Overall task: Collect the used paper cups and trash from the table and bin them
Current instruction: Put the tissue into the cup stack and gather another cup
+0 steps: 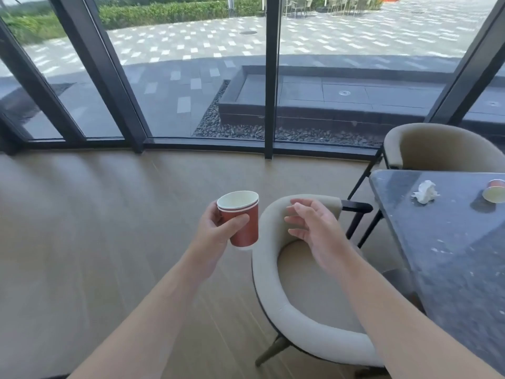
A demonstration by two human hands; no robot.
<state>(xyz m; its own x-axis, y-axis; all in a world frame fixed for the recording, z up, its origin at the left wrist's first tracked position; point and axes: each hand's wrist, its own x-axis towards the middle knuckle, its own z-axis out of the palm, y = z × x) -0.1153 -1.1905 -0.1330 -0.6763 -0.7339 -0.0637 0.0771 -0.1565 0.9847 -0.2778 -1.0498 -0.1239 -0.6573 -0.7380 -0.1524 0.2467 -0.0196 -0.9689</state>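
We look down at our two bare arms reaching forward above a pale wooden floor. Our left hand holds two red paper cups nested one inside the other, upright and tilted slightly, their white insides showing; the thumb crosses the front and the fingers wrap the far side. Our right hand hovers empty just to the right of the cups, fingers loosely spread and curled, not touching them. Below it stands a beige tub chair. At the right edge is a dark stone tabletop. On it lie a crumpled white tissue and, further right, another red paper cup on its side, its mouth facing us. A second beige chair stands beyond the tabletop, before tall dark-framed windows.
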